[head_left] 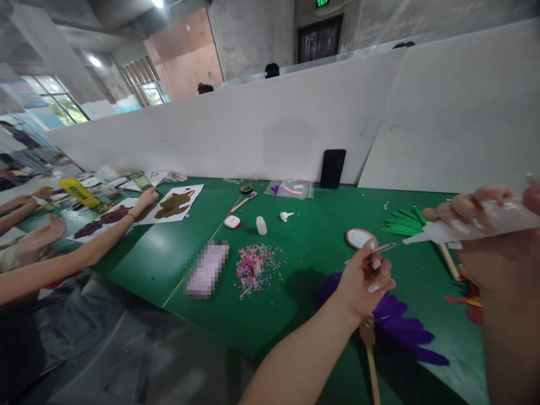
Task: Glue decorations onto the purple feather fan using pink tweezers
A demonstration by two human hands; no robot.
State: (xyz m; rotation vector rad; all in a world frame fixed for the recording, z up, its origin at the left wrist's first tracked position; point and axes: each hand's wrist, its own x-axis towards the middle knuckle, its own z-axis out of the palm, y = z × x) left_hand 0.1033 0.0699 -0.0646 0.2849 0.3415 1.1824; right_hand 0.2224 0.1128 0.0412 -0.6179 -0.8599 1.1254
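Observation:
My left hand (366, 278) pinches a thin, pointed, shiny piece (383, 248) between its fingers; its exact kind is unclear. On the right, my right hand (472, 216) is wrapped round a whitish squeeze bottle (512, 218), tilted so that its narrow nozzle points left, close to the piece but apart from it. Beneath my left hand lies a purple feather fan (407, 329) with a wooden handle (372, 371), partly hidden by the hand and forearm. A green feather fan (403, 222) rests behind the bottle. Just beyond my left hand is a round white dish (360, 237).
Loose colourful sequins (255, 267) lie on the green table (169, 247) beside a blurred pink rectangle (207, 269). Behind stand a small white bottle (261, 225), a white cap (286, 215) and a phone (333, 168) against the partition. A co-worker's arm (97, 242) reaches over pictures at left.

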